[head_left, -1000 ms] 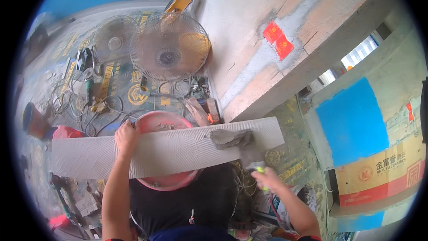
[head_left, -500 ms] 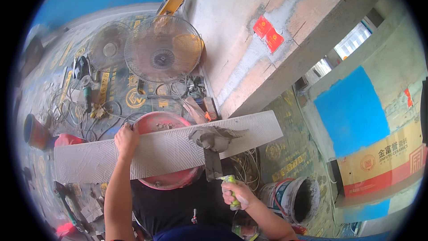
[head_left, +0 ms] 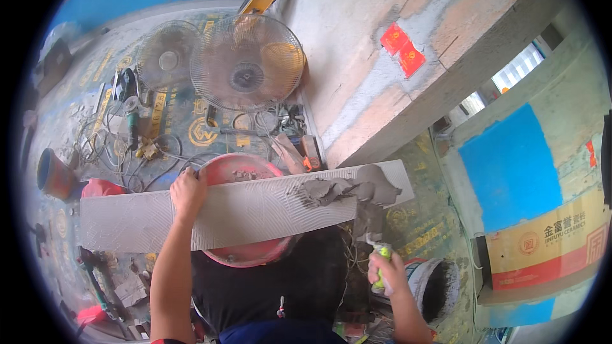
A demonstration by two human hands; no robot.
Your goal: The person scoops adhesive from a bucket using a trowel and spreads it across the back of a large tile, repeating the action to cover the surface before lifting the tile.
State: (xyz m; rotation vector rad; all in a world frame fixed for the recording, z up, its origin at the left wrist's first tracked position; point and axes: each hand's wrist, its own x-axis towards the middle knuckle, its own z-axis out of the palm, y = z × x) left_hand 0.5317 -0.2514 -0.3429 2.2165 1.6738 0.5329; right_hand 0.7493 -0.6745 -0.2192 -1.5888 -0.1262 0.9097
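Note:
A long pale tile (head_left: pixel 255 213) with combed ridges of mortar lies across a red basin (head_left: pixel 245 258). My left hand (head_left: pixel 189 194) grips its far edge left of the middle, with the fingers curled over. My right hand (head_left: pixel 391 272) is closed round the green handle of a trowel (head_left: pixel 368 220), near the tile's right end. The blade sits partly over the tile's near edge. Grey mortar (head_left: pixel 376 185) is heaped at the blade's far end and trails left along the surface. Under the tile, most of the basin is hidden; some mortar shows at its far side.
Two fan grilles (head_left: pixel 247 67) stand beyond the basin, near a bare wall (head_left: pixel 357 44). Cables and an angle grinder (head_left: pixel 132 124) lie to the left, by a dark bucket (head_left: pixel 52 174). A mortar-stained bucket (head_left: pixel 437 290) is beside my right forearm; a carton panel (head_left: pixel 542 248) stands farther right.
My right hand and the trowel have moved right along the tile, pushing the mortar heap toward its right end. My left hand keeps its grip, and the view has shifted slightly.

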